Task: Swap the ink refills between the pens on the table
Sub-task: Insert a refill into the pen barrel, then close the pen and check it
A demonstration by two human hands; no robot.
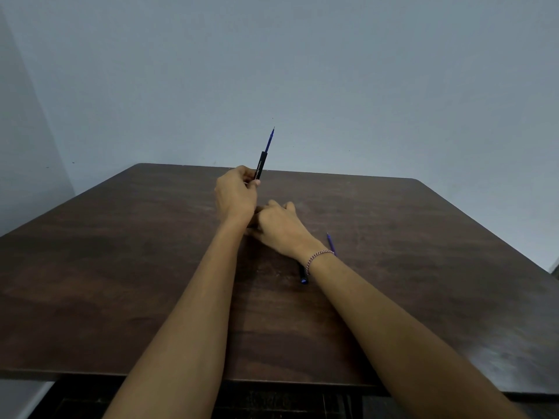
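Fingers (252,176) of the left hand (234,192) pinch a pen barrel (260,166), refill (268,142) half seated; right hand's (279,226) grip unclear. Next: press it home.

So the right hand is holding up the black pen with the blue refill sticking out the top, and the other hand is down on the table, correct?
Not quite: the head view shows the left hand holding up the black pen with the blue refill sticking out; the right hand is down on the table.

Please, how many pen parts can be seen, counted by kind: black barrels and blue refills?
Black barrels: 2, one in the left hand, one on the table under the right wrist.
Blue refills: 2, one in the held barrel, one loose.
Total: 4
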